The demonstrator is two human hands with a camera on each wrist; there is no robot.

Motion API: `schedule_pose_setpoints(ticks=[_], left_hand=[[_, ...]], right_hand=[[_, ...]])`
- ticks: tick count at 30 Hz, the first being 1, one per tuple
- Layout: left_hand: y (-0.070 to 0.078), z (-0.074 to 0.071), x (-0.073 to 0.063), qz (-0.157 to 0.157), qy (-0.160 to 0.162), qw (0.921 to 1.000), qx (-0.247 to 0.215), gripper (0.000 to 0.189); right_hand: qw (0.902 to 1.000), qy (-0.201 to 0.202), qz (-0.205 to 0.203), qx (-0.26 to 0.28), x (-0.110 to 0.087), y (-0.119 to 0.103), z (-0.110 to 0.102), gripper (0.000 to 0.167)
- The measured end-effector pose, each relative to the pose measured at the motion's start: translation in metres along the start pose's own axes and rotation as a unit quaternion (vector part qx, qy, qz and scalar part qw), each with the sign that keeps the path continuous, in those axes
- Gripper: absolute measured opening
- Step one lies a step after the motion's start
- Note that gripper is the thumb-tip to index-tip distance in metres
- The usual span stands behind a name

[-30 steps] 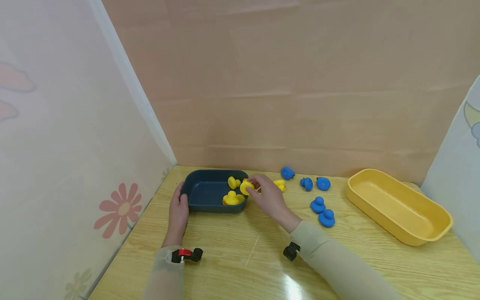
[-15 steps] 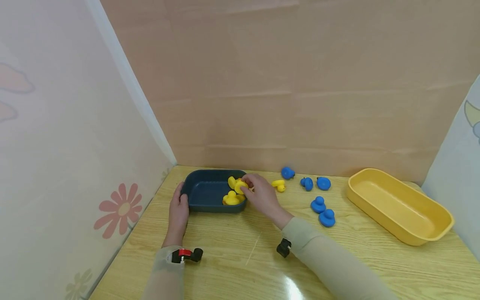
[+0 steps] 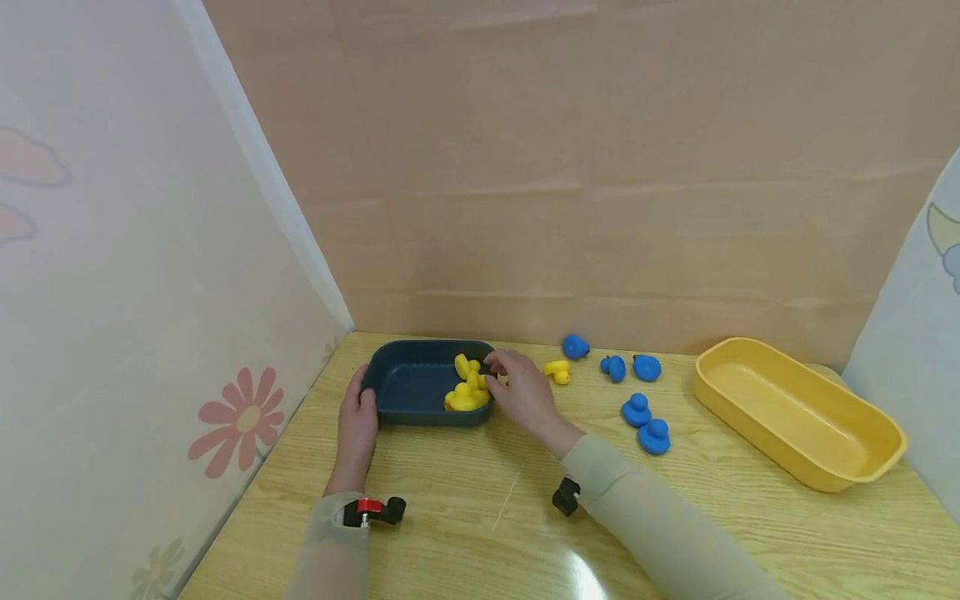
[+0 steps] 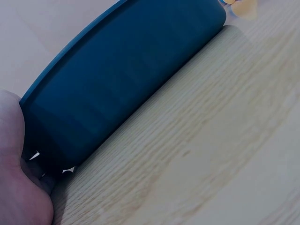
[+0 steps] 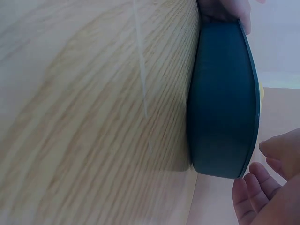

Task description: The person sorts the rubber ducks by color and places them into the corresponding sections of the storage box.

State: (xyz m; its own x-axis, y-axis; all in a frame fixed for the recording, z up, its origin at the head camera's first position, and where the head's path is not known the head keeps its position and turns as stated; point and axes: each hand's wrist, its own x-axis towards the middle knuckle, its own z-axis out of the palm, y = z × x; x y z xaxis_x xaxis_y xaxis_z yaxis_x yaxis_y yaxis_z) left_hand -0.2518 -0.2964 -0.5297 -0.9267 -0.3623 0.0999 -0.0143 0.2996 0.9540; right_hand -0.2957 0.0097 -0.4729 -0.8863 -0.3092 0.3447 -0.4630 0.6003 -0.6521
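In the head view a dark blue tray (image 3: 412, 417) sits at the back left of the table. My left hand (image 3: 357, 422) grips its left end, the thumb at the near corner and the fingers along the outer wall. In the left wrist view, the thumb (image 4: 10, 124) lies against the tray's wall. Several yellow rubber ducks (image 3: 463, 397) are bunched at the tray's right end. Over the right rim hovers my right hand (image 3: 525, 392), its thumb and fingers apart with nothing between them. Outside the tray, beyond that hand, lies another yellow duck (image 3: 557, 371).
Several blue rubber ducks (image 3: 637, 410) are scattered right of the right hand. An orange-yellow tray (image 3: 795, 467) stands at the table's right side. A brown-papered wall (image 3: 585, 208) closes off the back, and a pale wall (image 3: 150, 275) with painted flowers borders the left.
My right hand has moved left over the tray and let go of a yellow duck, which now lies among the others inside. The left hand has stayed on the tray.
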Motion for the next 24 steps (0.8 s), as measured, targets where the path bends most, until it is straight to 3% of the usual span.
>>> schedule_pose_setpoints(ticks=[15, 24], left_hand=[[-0.001, -0.001, -0.001, 0.006, 0.002, 1.0000, 0.000, 0.060], [0.000, 0.000, 0.000, 0.004, -0.001, 1.0000, -0.001, 0.061]], right_hand=[[0.9989, 0.028, 0.017, -0.034, -0.013, 0.029, -0.029, 0.032], [0.9967, 0.032, 0.053, -0.053, -0.015, 0.058, -0.050, 0.041]])
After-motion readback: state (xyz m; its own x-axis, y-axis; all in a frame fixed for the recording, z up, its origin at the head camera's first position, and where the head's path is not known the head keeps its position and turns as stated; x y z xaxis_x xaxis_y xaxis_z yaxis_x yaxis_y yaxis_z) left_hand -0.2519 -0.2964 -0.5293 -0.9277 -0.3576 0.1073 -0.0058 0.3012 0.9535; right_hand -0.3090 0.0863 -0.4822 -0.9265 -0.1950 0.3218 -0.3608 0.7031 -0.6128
